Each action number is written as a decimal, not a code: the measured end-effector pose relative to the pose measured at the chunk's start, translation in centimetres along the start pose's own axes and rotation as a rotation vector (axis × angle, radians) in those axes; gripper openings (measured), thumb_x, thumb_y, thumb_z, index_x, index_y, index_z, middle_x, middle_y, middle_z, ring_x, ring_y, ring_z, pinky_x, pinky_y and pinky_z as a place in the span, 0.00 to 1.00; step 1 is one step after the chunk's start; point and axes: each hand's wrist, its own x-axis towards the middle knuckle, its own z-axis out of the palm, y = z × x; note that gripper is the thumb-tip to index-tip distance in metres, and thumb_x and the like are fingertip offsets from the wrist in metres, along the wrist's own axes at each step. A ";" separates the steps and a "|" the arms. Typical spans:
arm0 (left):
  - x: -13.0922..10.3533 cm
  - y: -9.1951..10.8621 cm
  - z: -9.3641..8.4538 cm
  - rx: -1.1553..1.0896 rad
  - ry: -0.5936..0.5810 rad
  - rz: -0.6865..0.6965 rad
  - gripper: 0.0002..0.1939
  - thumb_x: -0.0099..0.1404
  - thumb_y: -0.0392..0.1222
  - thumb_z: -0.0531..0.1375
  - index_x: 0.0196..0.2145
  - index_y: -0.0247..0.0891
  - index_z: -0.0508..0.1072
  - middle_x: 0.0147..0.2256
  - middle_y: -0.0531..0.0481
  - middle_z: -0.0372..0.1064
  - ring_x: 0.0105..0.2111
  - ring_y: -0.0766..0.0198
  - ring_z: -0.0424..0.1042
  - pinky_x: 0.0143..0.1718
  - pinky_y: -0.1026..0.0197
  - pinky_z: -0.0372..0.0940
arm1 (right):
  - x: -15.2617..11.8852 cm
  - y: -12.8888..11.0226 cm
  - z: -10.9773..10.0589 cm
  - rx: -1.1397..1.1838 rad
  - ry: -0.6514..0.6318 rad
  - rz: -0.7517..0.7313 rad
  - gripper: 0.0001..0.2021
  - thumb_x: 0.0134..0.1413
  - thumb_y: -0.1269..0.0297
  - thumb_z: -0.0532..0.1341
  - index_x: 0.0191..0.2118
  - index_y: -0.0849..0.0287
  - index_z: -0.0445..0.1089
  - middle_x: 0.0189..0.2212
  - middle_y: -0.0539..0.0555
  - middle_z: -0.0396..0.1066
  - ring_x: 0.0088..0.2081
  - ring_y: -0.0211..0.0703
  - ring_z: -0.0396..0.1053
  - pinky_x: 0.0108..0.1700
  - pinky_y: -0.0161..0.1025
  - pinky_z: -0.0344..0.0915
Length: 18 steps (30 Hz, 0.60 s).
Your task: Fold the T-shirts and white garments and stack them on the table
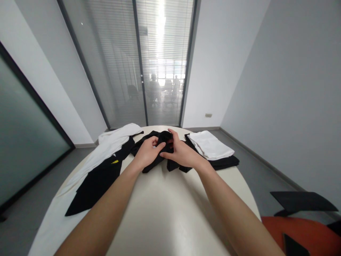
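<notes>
A bunched black garment (153, 164) lies toward the far side of the table, partly lifted between my hands. My left hand (149, 152) is closed on its left part, thumb pressed against the cloth. On the other side, my right hand (181, 151) has its thumb and fingers curved around an opening in the fabric and grips its edge. Folds of the cloth hang down below both hands. Some of my right fingers are hidden in the dark cloth.
A folded white cloth (211, 145) rests on folded black cloth (225, 163) at the right. Spread along the left are a white garment (106, 149) and a black one with a yellow mark (101, 181). An orange chair (298, 234) stands beside the pale table (157, 217).
</notes>
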 end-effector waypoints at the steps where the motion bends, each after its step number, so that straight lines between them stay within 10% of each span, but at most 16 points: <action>1: 0.0 0.0 0.0 -0.027 -0.009 -0.014 0.15 0.59 0.53 0.62 0.34 0.39 0.69 0.30 0.50 0.75 0.31 0.59 0.74 0.34 0.60 0.66 | 0.0 0.0 0.0 -0.023 0.022 -0.002 0.48 0.52 0.60 0.67 0.71 0.57 0.37 0.47 0.58 0.71 0.44 0.47 0.71 0.49 0.43 0.66; 13: 0.8 0.1 -4.2 0.181 0.493 0.167 0.10 0.66 0.44 0.53 0.41 0.40 0.70 0.38 0.49 0.73 0.40 0.58 0.71 0.46 0.57 0.64 | 0.1 -0.3 -5.2 0.000 0.433 -0.008 0.20 0.52 0.70 0.52 0.50 0.60 0.71 0.39 0.54 0.75 0.38 0.45 0.70 0.45 0.42 0.64; 18: 0.0 1.8 -5.0 0.267 0.457 0.196 0.10 0.67 0.45 0.53 0.39 0.40 0.71 0.37 0.49 0.73 0.39 0.58 0.71 0.45 0.57 0.63 | -0.4 -1.5 -6.2 0.047 0.518 -0.107 0.16 0.53 0.70 0.51 0.43 0.60 0.72 0.37 0.53 0.74 0.38 0.44 0.69 0.44 0.41 0.64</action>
